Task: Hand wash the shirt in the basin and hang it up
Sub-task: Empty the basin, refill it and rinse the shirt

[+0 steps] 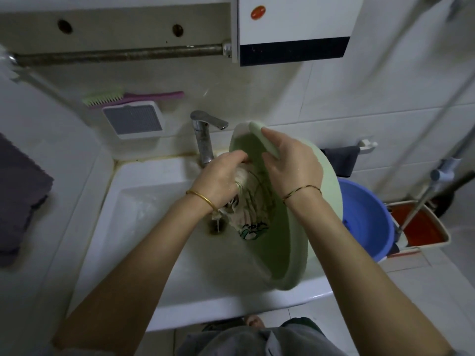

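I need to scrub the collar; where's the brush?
Head view, upper left: the pink-handled brush sits behind the sink, just above the grated tray and left of the tap.

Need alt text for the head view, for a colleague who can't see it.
The right hand grips the rim of a green basin tipped steeply over a white sink, while the left hand holds the bunched wet shirt inside it. A tap stands behind; a blue bucket sits to the right.
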